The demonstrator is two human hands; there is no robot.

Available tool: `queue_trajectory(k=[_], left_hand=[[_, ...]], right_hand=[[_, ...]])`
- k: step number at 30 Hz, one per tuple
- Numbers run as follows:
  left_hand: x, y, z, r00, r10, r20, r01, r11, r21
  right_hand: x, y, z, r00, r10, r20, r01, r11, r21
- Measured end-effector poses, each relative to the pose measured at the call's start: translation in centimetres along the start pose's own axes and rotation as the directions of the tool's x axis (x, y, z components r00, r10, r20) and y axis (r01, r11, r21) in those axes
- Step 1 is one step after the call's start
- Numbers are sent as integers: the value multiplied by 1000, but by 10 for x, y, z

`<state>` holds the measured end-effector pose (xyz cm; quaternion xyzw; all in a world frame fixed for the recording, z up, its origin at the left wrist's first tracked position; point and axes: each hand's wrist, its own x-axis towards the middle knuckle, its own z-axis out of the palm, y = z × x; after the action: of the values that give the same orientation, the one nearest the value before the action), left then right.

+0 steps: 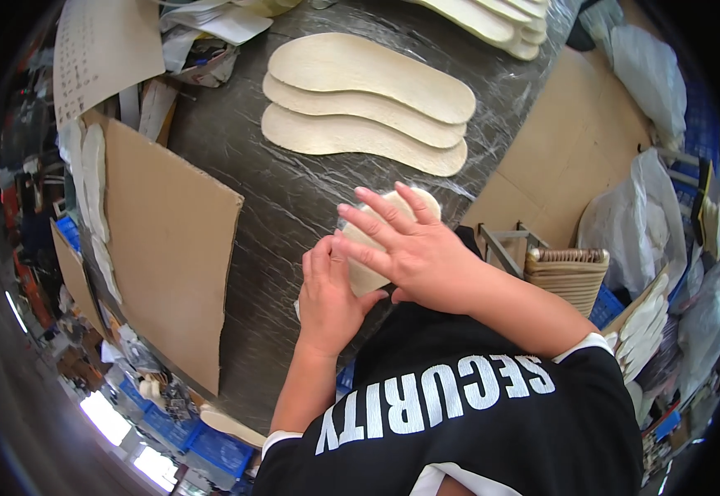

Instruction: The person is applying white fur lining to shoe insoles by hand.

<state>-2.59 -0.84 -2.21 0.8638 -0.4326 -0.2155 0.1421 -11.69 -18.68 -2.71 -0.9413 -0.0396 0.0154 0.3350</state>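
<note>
A person's right hand (413,248) presses flat, fingers spread and released, on a pale insole (368,277) at the near edge of the dark counter (277,207), the left hand (327,293) steadying its side, fingers extended, below three fanned insoles (368,103).

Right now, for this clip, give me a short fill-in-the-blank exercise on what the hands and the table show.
1. Both hands press on a pale ____-shaped insole at the table's near edge.
2. The right hand lies flat with fingers ____.
3. Beyond the hands, ____ overlapping insoles lie fanned out.
4. Beside the left hand lies a brown sheet of ____.

Missing words: foot; spread; three; cardboard
</note>
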Motion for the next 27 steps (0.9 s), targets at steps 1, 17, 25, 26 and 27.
queue_trajectory(k=[1, 17, 25, 26, 27], left_hand=[[2, 0, 1, 999, 25, 21, -25, 999, -23], [-46, -52, -23, 934, -356, -15, 308, 826, -472], [-42, -52, -11, 885, -462, 51, 409, 722, -558], [-40, -51, -11, 883, -466, 52, 412, 718, -561], [-39, -51, -11, 885, -462, 51, 417, 740, -528]], right_hand=[[5, 6, 12, 1000, -14, 17, 15, 1000, -8], [14, 22, 12, 991, -65, 121, 61, 997, 43], [21, 20, 3, 970, -31, 240, 34, 999, -10], [21, 19, 1, 963, -17, 270, 26, 999, -30], [22, 18, 1, 961, -19, 275, 29, 999, -30]])
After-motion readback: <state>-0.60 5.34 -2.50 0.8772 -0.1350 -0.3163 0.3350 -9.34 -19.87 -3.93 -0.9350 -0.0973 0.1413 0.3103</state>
